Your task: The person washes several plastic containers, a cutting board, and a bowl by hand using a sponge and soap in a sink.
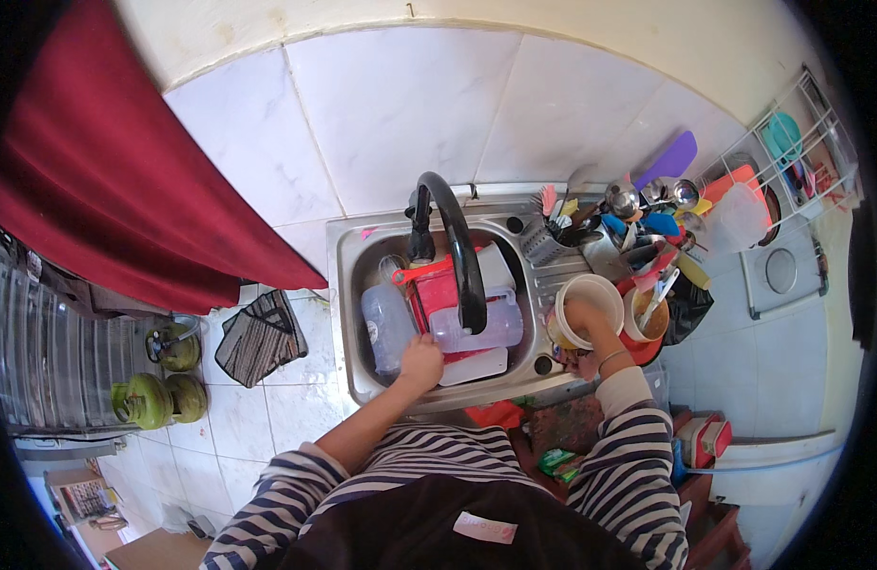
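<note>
My left hand [421, 363] is over the near part of the steel sink basin [356, 285], its fingers curled at the end of a clear plastic pitcher [474, 326]; whether it grips anything is unclear. My right hand [582, 318] reaches into a white plastic tub [601, 286] on the drainboard, and its fingertips are hidden inside. Within the basin lie a translucent plastic container [387, 326], a red plastic basket [436, 291], a white plastic piece [475, 366] and a wire whisk [391, 266]. The black curved faucet [455, 214] arches above them.
Right of the tub stands an orange container [645, 329] holding a white-handled utensil. Behind are a perforated steel utensil holder [544, 244], ladles [622, 198] and a purple spatula [666, 158]. A white wire rack [802, 142] hangs at right; a red curtain [139, 178] hangs at left.
</note>
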`<state>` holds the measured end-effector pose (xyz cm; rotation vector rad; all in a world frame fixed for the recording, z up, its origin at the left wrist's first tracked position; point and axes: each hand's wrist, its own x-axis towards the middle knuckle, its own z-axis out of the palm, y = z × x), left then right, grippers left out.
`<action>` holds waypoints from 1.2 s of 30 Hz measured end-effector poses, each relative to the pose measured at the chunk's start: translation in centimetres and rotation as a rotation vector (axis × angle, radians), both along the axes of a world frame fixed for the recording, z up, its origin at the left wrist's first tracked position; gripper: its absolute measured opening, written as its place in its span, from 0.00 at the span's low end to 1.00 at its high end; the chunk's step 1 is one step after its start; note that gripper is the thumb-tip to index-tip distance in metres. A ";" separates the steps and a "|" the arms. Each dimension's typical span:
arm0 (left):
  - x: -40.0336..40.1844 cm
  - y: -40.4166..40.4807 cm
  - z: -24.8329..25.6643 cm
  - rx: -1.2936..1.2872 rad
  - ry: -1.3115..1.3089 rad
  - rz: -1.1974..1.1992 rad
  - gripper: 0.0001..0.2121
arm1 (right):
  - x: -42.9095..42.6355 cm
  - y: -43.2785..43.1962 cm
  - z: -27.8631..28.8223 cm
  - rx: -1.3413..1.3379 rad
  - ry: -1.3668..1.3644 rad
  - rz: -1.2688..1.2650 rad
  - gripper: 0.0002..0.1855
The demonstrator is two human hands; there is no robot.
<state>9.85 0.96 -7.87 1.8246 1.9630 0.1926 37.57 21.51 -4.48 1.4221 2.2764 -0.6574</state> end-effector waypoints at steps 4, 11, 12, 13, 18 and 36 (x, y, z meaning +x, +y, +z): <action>0.1 2.4 -1.5 -0.062 0.323 0.048 0.11 | 0.1 -0.4 -0.3 -0.003 -0.042 0.003 0.20; -1.9 5.2 -3.0 0.080 0.366 0.267 0.13 | 0.6 -0.7 -1.7 -0.007 -0.082 0.007 0.19; -2.1 5.5 -3.1 0.071 0.359 0.284 0.13 | 0.6 -0.8 -1.8 -0.007 -0.085 0.011 0.19; -2.3 5.8 -3.1 0.063 0.352 0.301 0.12 | 0.5 -0.8 -2.0 -0.004 -0.085 0.015 0.19; -4.5 5.4 -3.2 0.311 0.126 0.419 0.09 | 0.3 -1.2 -2.3 0.008 -0.084 0.009 0.19; -6.3 8.9 -1.7 0.047 0.228 0.538 0.11 | -0.5 -1.7 -0.2 -0.121 -0.136 -0.129 0.20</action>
